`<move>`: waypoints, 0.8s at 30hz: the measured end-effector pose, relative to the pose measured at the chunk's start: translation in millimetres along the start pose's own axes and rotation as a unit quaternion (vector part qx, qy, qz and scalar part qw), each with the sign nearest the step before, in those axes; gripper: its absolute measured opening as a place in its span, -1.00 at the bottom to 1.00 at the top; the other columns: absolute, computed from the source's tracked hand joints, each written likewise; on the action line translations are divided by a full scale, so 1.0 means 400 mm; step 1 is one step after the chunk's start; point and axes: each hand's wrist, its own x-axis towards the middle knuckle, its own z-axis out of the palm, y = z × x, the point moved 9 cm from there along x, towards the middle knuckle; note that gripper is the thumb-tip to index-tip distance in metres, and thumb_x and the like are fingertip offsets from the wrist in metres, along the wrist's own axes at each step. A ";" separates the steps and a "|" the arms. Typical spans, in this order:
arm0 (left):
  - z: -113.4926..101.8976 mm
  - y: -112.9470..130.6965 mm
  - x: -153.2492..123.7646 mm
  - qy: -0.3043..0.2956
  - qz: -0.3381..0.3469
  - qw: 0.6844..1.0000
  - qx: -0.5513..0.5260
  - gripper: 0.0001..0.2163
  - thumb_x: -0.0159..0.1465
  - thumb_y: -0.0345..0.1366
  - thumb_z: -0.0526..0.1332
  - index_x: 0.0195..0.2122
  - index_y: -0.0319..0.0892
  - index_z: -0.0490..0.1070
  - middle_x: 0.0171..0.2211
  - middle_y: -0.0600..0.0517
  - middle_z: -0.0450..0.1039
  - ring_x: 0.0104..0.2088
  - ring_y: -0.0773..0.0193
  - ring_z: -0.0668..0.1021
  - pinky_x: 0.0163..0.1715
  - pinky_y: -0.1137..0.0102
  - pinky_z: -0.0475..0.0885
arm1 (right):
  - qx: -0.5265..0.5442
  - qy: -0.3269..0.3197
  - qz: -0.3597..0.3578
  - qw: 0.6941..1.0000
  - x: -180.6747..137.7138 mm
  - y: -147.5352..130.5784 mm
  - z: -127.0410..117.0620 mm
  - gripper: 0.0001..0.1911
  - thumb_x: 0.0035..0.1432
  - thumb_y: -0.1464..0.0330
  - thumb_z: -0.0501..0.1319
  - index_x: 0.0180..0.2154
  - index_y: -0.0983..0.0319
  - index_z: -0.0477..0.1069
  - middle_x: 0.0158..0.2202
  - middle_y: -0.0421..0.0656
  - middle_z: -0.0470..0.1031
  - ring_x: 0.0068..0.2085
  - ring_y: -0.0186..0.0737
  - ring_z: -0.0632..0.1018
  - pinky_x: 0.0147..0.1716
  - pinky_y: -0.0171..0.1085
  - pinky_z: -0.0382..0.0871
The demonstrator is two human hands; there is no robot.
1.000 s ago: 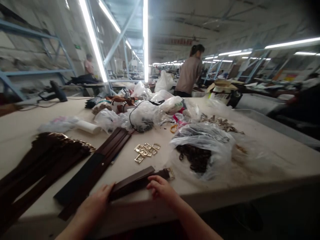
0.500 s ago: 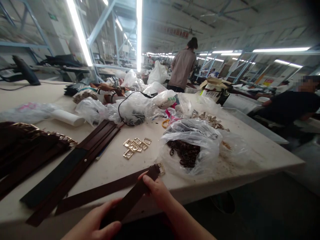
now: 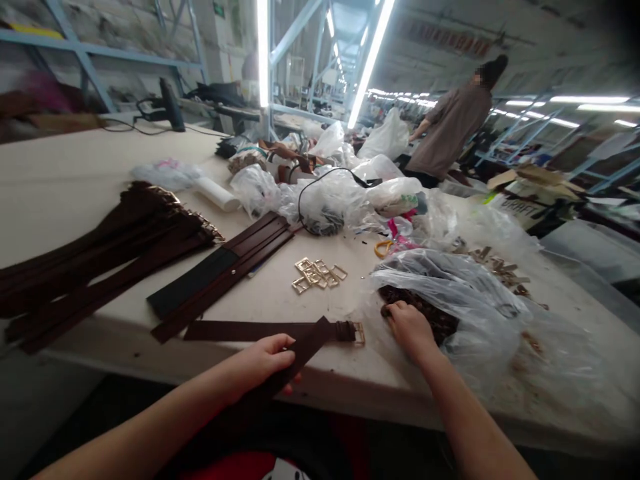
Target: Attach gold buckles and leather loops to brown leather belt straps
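Note:
My left hand (image 3: 267, 367) is closed around a dark brown leather strap (image 3: 313, 343), its pointed end up and the rest hanging past the table edge. Behind it, a belt (image 3: 240, 330) lies flat, with a gold buckle (image 3: 359, 333) at its right end. My right hand (image 3: 410, 327) reaches to the mouth of a clear plastic bag (image 3: 450, 280) full of small dark brown loops (image 3: 443, 319). Its fingertips pinch one dark loop (image 3: 385, 311) at the bag's left side. Loose gold buckles (image 3: 317, 273) lie in a pile behind the belt.
Bundled brown belts with buckles (image 3: 150, 227) and stacked straps (image 3: 225, 267) cover the table's left. A white roll (image 3: 217, 193), yellow-handled scissors (image 3: 383, 249) and stuffed plastic bags (image 3: 340, 200) lie farther back. A person (image 3: 453, 123) stands beyond the table.
My right hand has let go of the strap and moved right to the bag of loops. My left hand still holds the strap. The view has turned left.

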 end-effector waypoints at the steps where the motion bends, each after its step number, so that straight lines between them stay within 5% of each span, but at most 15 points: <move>1: -0.003 -0.001 -0.002 0.006 -0.004 1.000 -0.001 -0.68 0.02 -0.13 0.17 -0.25 -0.18 0.24 -0.51 0.09 0.45 -0.58 0.37 0.46 -0.58 0.50 0.29 | -0.019 -0.005 -0.007 1.000 0.001 0.004 0.009 -0.85 0.03 0.51 0.09 -0.42 0.31 0.43 -0.33 -0.01 0.39 -0.25 -0.08 0.39 -0.24 -0.16 0.19; 7: -0.006 -0.003 -0.002 0.008 -0.011 1.000 -0.018 -0.71 0.04 -0.17 0.16 -0.25 -0.19 0.24 -0.50 0.08 0.47 -0.59 0.39 0.47 -0.59 0.52 0.28 | -0.175 -0.029 -0.066 0.982 -0.022 -0.021 0.051 -0.77 0.15 0.29 0.06 -0.41 0.24 0.42 -0.26 -0.07 0.42 -0.32 -0.20 0.44 -0.39 -0.29 0.18; 12: 0.007 0.002 -0.001 0.004 -0.015 1.000 -0.023 -0.74 0.03 -0.21 0.16 -0.27 -0.20 0.25 -0.49 0.06 0.49 -0.59 0.39 0.47 -0.57 0.53 0.30 | -0.137 -0.049 -0.037 0.989 -0.026 -0.002 0.073 -0.68 0.20 0.25 -0.05 -0.41 0.23 0.40 -0.34 -0.08 0.45 -0.37 -0.22 0.48 -0.42 -0.30 0.18; 17: 0.009 -0.001 -0.006 0.010 -0.043 0.998 -0.053 -0.70 0.01 -0.37 0.13 -0.19 -0.20 0.28 -0.46 0.01 0.52 -0.56 0.35 0.50 -0.58 0.53 0.31 | -0.033 -0.047 0.021 0.998 -0.011 0.045 0.075 -0.72 0.08 0.23 0.07 -0.24 0.25 0.38 -0.34 -0.10 0.47 -0.36 -0.21 0.48 -0.39 -0.31 0.24; 20: 0.008 -0.010 -0.006 -0.011 -0.058 0.993 -0.103 -0.65 -0.01 -0.40 0.15 -0.14 -0.20 0.28 -0.41 -0.04 0.53 -0.46 0.27 0.55 -0.53 0.49 0.36 | 0.002 -0.064 0.030 0.997 -0.008 0.057 0.079 -0.76 0.01 0.21 0.11 -0.40 0.25 0.40 -0.41 -0.10 0.45 -0.40 -0.20 0.45 -0.42 -0.29 0.23; 24: 0.009 -0.009 -0.008 -0.031 -0.056 0.989 -0.134 -0.63 -0.05 -0.41 0.19 -0.15 -0.20 0.30 -0.36 -0.06 0.53 -0.37 0.20 0.56 -0.47 0.44 0.39 | 0.074 0.003 0.044 0.996 -0.024 0.018 0.028 -0.74 -0.06 0.16 0.18 -0.48 0.24 0.37 -0.47 -0.14 0.39 -0.44 -0.22 0.40 -0.44 -0.27 0.19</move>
